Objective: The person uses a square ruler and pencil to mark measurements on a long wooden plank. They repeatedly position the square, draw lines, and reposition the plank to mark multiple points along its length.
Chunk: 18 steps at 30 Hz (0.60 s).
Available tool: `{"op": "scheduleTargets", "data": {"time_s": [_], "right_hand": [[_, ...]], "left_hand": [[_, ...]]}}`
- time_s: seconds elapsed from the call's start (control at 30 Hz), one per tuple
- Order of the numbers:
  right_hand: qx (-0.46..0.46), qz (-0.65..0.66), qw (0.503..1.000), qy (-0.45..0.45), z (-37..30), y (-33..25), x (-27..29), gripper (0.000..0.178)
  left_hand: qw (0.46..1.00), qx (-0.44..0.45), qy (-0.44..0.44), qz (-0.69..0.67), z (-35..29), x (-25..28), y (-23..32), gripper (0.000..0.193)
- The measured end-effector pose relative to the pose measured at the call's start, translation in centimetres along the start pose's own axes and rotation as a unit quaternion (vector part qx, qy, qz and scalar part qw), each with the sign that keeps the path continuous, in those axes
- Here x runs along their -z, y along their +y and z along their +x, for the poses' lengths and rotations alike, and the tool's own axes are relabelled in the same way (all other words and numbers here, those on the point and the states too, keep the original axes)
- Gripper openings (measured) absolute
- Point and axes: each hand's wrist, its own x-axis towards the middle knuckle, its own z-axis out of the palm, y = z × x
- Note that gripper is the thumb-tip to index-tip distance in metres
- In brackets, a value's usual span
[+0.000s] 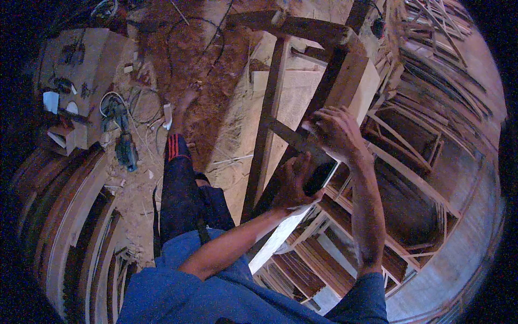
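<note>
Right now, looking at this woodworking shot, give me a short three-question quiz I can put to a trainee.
1. True or false: both hands rest on the wooden frame.
2. Multiple choice: what does the left hand grip? A) a dark block-shaped tool B) a paintbrush C) a coil of rope
3. Short answer: where do the power tools lie?

Key
1. True: the right hand presses on the frame's pale upper block, the left holds the tool against a rail.
2. A
3. On the sawdust floor at the person's left, among white cables.
</note>
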Motion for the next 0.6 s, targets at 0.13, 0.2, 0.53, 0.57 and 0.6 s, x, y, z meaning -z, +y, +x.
{"op": "scheduleTargets", "data": {"time_s": [0.13,0.2,0.53,0.57,0.6], "right_hand": [[0.052,0.008,0.997,0.057,-1.7,1.6,-1.5,0.02],[0.003,0.028,0.998,0.06,-1.9,0.2,1.1,0.017],[-0.393,0.282,0.844,0.232,-12.1,-3.4,-3.6,0.022],[-0.407,0.265,0.851,0.201,-12.8,-4.2,-4.4,0.024],[-0.423,0.246,0.855,0.172,-13.1,-4.9,-4.9,0.026]], "left_hand": [[1.0,0.003,-0.003,-0.004,-0.1,-0.1,-0.3,0.117],[1.0,0.01,-0.008,-0.021,-0.3,-0.2,-0.3,0.118],[0.998,0.005,0.057,0.001,0.0,-0.9,-0.1,0.114],[0.998,-0.001,0.063,-0.021,0.2,-1.0,-0.1,0.115],[0.997,-0.009,0.065,-0.043,0.3,-1.2,0.0,0.117]]}}
